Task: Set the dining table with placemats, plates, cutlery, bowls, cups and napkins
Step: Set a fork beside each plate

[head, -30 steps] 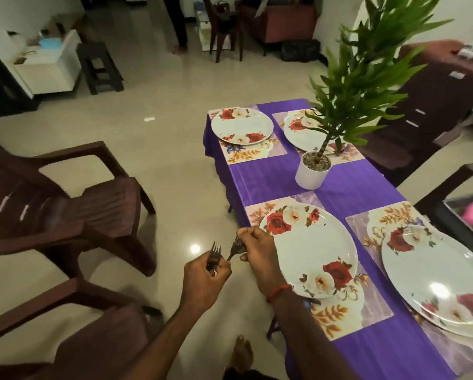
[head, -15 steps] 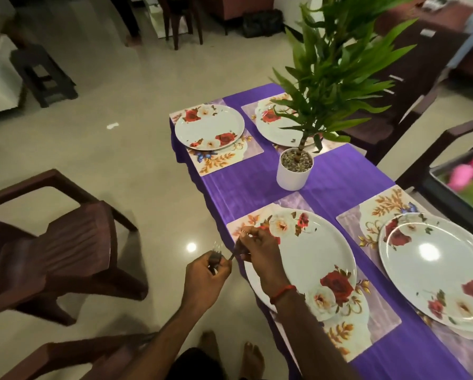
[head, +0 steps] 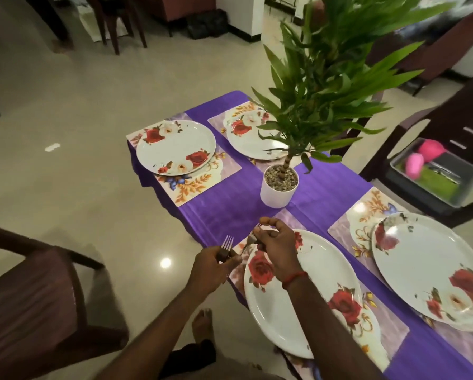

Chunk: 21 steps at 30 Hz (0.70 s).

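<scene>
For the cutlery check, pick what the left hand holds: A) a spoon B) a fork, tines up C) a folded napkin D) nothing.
B: the left hand grips a fork with its tines pointing up, left of the near plate, while the right hand pinches a second fork.

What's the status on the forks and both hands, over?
Left hand grips upright fork, tines up. Right hand pinches second fork at near plate, left rim. No cutlery laid yet. Potted plant stands beyond, clear of the hands.
</scene>
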### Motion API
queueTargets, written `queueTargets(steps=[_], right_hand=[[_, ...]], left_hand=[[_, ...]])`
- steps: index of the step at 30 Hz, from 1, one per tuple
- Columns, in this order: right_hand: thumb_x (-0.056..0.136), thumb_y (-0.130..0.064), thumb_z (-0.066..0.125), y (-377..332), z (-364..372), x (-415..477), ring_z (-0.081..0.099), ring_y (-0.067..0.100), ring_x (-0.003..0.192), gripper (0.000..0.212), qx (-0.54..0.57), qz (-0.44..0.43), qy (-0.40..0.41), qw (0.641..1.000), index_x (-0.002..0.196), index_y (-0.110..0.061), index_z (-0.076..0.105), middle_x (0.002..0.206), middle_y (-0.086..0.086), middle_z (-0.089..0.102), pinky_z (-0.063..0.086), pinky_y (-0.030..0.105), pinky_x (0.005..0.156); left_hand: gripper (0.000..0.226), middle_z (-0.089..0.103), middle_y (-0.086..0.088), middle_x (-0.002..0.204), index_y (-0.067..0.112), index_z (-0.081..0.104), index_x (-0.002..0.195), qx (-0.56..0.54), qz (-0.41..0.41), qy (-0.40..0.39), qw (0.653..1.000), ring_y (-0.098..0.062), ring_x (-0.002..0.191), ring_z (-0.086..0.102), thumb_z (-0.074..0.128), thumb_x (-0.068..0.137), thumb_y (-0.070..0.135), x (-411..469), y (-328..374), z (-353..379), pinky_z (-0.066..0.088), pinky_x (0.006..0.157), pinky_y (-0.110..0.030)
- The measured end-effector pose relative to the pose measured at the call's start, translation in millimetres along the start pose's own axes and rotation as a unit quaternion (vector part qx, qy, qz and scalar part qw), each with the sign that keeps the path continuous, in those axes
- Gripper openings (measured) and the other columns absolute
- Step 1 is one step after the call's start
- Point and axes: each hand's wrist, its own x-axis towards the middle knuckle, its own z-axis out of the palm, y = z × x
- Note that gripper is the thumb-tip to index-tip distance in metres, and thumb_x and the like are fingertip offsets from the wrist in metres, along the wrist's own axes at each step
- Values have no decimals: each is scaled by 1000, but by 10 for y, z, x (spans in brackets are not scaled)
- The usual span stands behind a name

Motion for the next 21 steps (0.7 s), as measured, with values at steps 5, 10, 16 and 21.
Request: queueTargets(steps=[5, 10, 16, 21], right_hand=[[89, -4, 72, 140, 74, 273, 72, 23, 71, 18, -32, 18, 48, 998, 106, -9, 71, 84, 11, 77, 60, 31, 66], [88, 0, 72, 354, 112, 359, 58, 13, 49, 16, -74, 66, 100, 990, 103, -5, 71, 67, 8, 70, 51, 21, 50], [82, -21, 82, 579, 148, 535, 71, 18, 79, 29, -273, 43, 76, 958, 109, -14, 72, 89, 3, 76, 59, 38, 82], [81, -28, 81, 506, 122, 657, 68, 25, 94, 41, -425, 17, 26, 905, 116, -10, 69, 99, 6, 73, 52, 34, 85]], left_hand=[[15, 67, 14, 76, 27, 67, 80, 65, 13, -119, 991, -2, 72, 64, 78, 89, 22, 343, -4, -113, 45, 61, -9], [12, 65, 16, 83, 25, 66, 91, 125, 9, -204, 971, 3, 76, 63, 76, 91, 19, 591, -169, -132, 42, 60, -7], [32, 72, 2, 84, 28, 58, 69, 178, 20, -181, 967, -16, 81, 69, 83, 79, 11, 888, -368, -85, 49, 68, -21], [16, 65, 1, 76, 12, 66, 85, 209, 21, -183, 960, -16, 72, 61, 80, 80, 15, 1071, -379, 17, 47, 64, -25]])
